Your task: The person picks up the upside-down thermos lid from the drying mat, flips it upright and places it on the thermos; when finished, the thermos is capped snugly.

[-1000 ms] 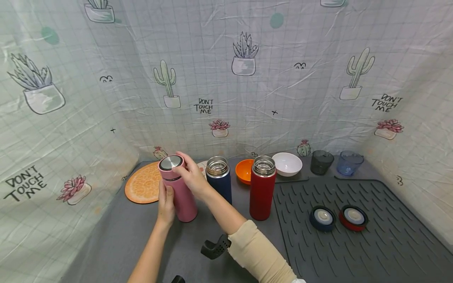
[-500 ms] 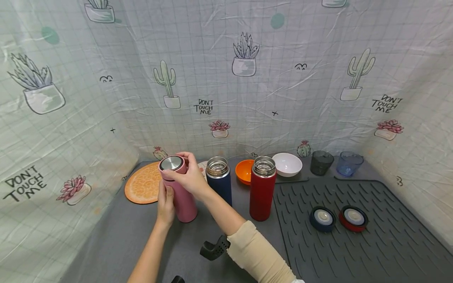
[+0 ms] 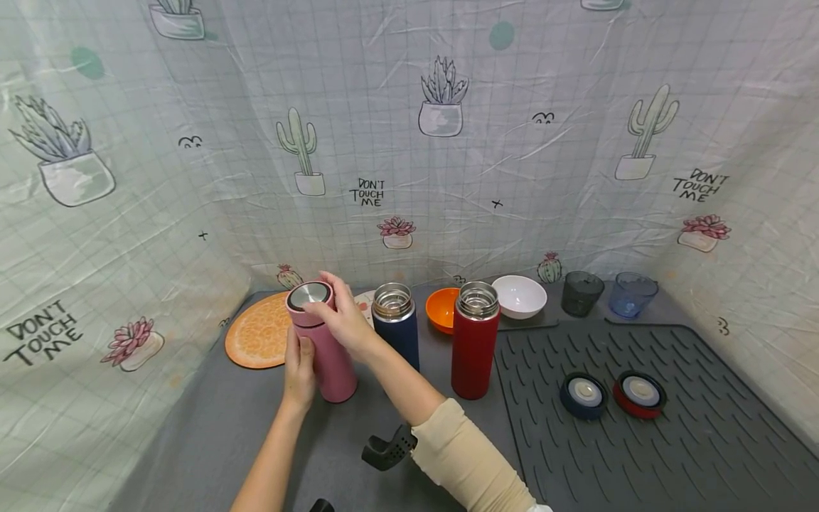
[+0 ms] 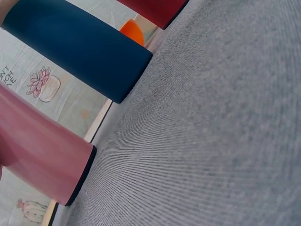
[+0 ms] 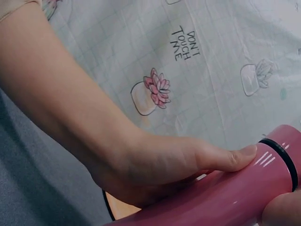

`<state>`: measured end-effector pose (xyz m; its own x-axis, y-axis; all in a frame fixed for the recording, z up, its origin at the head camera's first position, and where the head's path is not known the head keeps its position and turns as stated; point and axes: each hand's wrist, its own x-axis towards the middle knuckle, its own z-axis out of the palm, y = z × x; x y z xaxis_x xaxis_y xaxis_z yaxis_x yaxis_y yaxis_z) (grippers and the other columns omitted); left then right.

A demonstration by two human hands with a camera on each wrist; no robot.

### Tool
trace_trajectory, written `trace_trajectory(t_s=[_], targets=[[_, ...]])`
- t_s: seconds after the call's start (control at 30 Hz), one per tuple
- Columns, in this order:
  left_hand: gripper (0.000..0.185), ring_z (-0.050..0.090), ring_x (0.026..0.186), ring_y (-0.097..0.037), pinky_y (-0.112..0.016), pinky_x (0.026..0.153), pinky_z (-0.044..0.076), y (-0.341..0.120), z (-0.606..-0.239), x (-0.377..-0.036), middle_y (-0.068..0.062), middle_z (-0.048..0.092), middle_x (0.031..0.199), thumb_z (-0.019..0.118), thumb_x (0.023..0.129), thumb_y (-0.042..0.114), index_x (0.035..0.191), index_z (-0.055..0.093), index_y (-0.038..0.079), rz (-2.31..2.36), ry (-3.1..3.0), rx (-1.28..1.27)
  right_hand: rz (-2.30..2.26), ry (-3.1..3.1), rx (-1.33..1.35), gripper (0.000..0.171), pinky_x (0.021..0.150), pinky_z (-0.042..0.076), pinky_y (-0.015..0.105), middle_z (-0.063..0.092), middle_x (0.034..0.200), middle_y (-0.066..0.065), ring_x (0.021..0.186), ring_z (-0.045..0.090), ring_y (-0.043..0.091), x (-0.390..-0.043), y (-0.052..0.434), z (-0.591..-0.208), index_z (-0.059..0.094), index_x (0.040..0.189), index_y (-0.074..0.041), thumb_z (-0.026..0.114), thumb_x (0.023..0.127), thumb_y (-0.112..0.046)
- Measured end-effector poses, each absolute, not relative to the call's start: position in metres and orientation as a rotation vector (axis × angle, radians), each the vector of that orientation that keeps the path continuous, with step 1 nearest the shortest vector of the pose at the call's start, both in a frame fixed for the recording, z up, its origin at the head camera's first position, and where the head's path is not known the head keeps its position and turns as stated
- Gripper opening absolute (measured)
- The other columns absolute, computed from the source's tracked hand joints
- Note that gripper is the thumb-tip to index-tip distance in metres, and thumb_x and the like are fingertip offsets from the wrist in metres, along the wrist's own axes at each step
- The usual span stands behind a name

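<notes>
A pink thermos (image 3: 335, 373) stands upright at the left of the middle, its pink lid (image 3: 310, 297) with a steel top still on. My left hand (image 3: 299, 373) grips the thermos body below the lid; in the right wrist view its thumb lies just under the black ring. My right hand (image 3: 345, 316) holds the lid from the right, thumb across the near edge and fingers at the far side. The fingers behind the lid are partly hidden. Right of it stand a navy thermos (image 3: 397, 338) and a red thermos (image 3: 473, 355), both without lids, steel mouths showing.
A navy lid (image 3: 584, 395) and a red lid (image 3: 640, 395) lie upside down on the black ribbed mat (image 3: 672, 455). Along the back are an orange bowl (image 3: 440, 311), white bowl (image 3: 520, 297), grey cup (image 3: 581, 293) and blue cup (image 3: 632, 295). An orange-slice placemat (image 3: 256, 334) lies far left.
My right hand turned on the lid half a second ago, thumb swinging left, and has now swung back to the right. My left hand and the thermos stay in place.
</notes>
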<state>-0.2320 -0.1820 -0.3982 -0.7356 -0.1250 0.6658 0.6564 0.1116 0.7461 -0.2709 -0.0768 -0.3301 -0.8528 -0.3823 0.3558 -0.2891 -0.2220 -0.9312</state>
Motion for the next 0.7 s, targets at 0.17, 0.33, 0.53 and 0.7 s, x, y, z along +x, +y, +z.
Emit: trace_trajectory(t_s=[0.17,0.33,0.53,0.7], targets=[[0.035,0.049,0.092,-0.008,-0.018,0.075,0.041,-0.186,-0.405,-0.237,0.005,0.049,0.109,0.026,0.100,0.008,0.129,0.031,-0.010,-1.688,-1.799,-0.520,-2.336,1.813,-0.842,0.050,0.086,0.045,0.027,0.048,0.118,0.010,0.103,0.053,0.016,-0.270,-0.077,-0.331,0.038,0.128,-0.004,0.061,0.084,-0.005],[0.035,0.049,0.093,-0.009,-0.018,0.075,0.041,-0.188,-0.408,-0.239,0.005,0.049,0.110,0.026,0.100,0.009,0.131,0.032,-0.007,-1.697,-1.800,-0.516,-2.309,1.857,-0.825,0.058,0.089,0.042,0.025,0.043,0.125,0.007,0.107,0.049,0.012,-0.269,-0.077,-0.331,0.033,0.135,-0.007,0.061,0.084,-0.010],[0.033,0.048,0.093,-0.007,-0.017,0.076,0.041,-0.183,-0.398,-0.232,0.007,0.048,0.109,0.026,0.100,0.009,0.128,0.034,-0.005,-1.698,-1.808,-0.502,-2.322,1.810,-0.826,0.054,0.086,0.045,0.026,0.047,0.120,0.011,0.102,0.053,0.014,-0.271,-0.077,-0.331,0.033,0.132,-0.001,0.060,0.085,-0.006],[0.033,0.048,0.094,-0.009,-0.019,0.076,0.041,-0.186,-0.405,-0.236,0.005,0.048,0.109,0.026,0.100,0.007,0.129,0.033,-0.007,-1.701,-1.827,-0.486,-2.295,1.851,-0.824,0.059,0.090,0.042,0.025,0.042,0.126,0.009,0.107,0.050,0.013,-0.270,-0.077,-0.332,0.029,0.136,-0.002,0.058,0.085,-0.010]])
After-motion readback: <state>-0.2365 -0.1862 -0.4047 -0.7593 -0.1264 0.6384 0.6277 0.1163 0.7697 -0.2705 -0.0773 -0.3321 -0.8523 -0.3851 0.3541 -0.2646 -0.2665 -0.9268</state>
